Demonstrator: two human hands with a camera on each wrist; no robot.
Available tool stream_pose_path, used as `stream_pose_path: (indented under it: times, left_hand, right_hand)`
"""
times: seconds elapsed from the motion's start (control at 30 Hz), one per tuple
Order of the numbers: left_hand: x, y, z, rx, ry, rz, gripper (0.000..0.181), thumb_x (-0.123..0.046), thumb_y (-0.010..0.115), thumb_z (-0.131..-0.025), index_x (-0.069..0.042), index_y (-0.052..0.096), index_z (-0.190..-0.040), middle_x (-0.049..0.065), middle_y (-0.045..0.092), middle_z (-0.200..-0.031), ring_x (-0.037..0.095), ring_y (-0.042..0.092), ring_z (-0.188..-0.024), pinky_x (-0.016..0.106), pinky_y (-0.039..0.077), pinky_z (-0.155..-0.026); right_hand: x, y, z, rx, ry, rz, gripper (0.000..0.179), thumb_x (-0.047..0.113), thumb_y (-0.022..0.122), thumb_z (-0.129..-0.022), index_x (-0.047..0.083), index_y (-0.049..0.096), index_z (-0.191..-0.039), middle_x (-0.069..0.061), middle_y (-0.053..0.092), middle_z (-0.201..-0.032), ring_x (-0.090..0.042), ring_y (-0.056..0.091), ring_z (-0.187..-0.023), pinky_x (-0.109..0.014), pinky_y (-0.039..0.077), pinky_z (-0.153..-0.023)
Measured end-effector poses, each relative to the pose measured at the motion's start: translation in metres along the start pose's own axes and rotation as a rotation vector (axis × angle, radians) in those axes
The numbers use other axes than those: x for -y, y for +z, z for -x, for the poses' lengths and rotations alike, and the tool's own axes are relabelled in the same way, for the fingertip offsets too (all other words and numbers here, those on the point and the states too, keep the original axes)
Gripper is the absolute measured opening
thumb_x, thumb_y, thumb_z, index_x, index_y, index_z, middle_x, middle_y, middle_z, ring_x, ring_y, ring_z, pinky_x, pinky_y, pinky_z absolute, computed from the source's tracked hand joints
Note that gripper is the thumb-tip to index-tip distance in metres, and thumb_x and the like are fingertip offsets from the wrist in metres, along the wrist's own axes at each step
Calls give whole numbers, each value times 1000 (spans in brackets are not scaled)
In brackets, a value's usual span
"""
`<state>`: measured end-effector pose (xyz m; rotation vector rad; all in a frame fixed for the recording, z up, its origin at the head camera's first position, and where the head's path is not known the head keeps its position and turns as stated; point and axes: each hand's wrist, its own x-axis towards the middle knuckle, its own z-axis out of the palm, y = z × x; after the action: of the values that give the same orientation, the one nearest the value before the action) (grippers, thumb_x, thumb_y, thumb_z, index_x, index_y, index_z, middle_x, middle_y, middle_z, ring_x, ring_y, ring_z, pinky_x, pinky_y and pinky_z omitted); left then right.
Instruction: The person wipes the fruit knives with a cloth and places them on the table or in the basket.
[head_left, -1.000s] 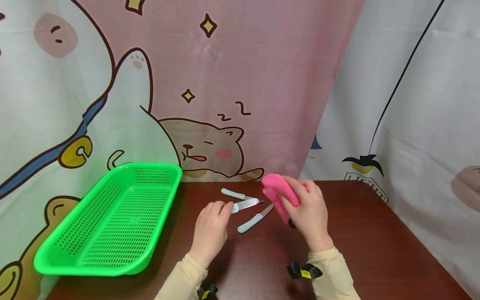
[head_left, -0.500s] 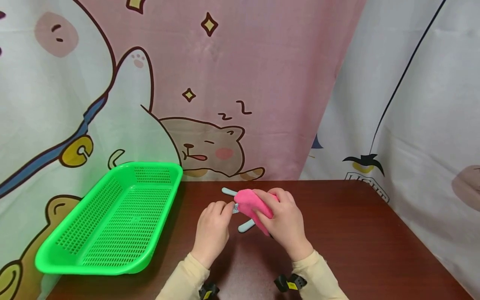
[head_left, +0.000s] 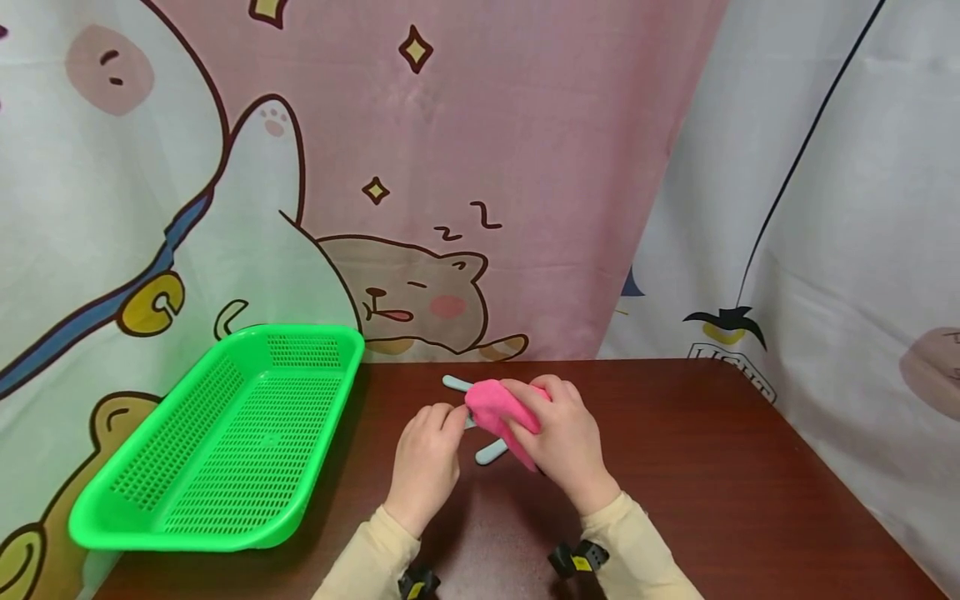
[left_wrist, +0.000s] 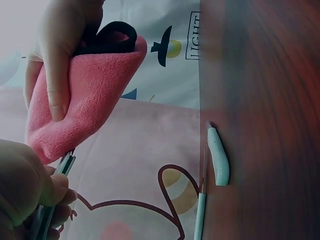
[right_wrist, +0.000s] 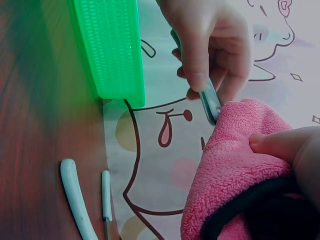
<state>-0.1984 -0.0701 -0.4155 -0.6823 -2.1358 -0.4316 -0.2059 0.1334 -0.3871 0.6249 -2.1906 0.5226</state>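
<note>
My left hand grips the pale blue handle of a folding knife, which points toward the right hand. A pink cloth with a black edge is pinched round its blade by my right hand, so the blade is hidden. Two more knives with pale blue handles lie on the table. The farther knife shows only its handle end behind the cloth in the head view. In front, the nearer knife is partly covered by the cloth there.
A long green plastic basket with perforated sides stands at the left of the dark brown table. Behind the table hangs a cartoon-printed curtain. A small black device is strapped to each wrist.
My right hand has brought the pink cloth left onto the knife blade, which showed bare a second ago. It then shifted slightly farther left. My left hand has stayed nearly still.
</note>
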Motion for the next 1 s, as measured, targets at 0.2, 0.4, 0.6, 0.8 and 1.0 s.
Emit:
stream_pose_path:
  times: [0.2, 0.4, 0.6, 0.8, 1.0]
  left_hand:
    - [2, 2, 0, -29, -1, 20, 34, 10, 74, -75, -1, 67, -106, 11, 62, -88, 27, 58, -76, 37, 53, -65]
    - [1, 1, -1, -24, -15, 20, 35, 11, 74, -74, -2, 67, -106, 11, 62, -89, 27, 58, -77, 37, 52, -65]
    - [1, -1, -2, -20, -20, 28, 35, 10, 75, -75, -3, 68, -106, 10, 62, -89, 26, 58, -77, 36, 52, -65]
    - [2, -1, -1, -25, -22, 39, 37, 11, 76, -73, -3, 68, -106, 9, 63, -88, 26, 58, -77, 36, 53, -65]
    - [2, 1, 0, -23, -29, 49, 37, 11, 78, -72, -3, 68, -105, 9, 63, -88, 25, 58, -77, 35, 53, -65]
  right_hand:
    - [-9, -3, -1, 15, 45, 23, 54, 22, 92, -68, 20, 72, -118, -9, 60, -97, -27, 54, -87, -35, 52, -55]
    - [-20, -9, -1, 24, 106, 44, 56, 21, 92, -67, 20, 72, -119, -10, 60, -98, -28, 54, -88, -38, 52, -57]
    - [-30, -14, -1, 18, 149, 61, 55, 20, 92, -68, 19, 71, -119, -10, 59, -98, -29, 54, -88, -40, 51, -59]
    - [-38, -17, 1, 8, 178, 69, 54, 20, 91, -69, 19, 71, -119, -11, 59, -97, -30, 55, -87, -42, 51, -61]
    - [-47, -19, 5, -13, 196, 82, 53, 20, 90, -70, 19, 70, -119, -11, 59, -97, -31, 56, -88, -45, 51, -62]
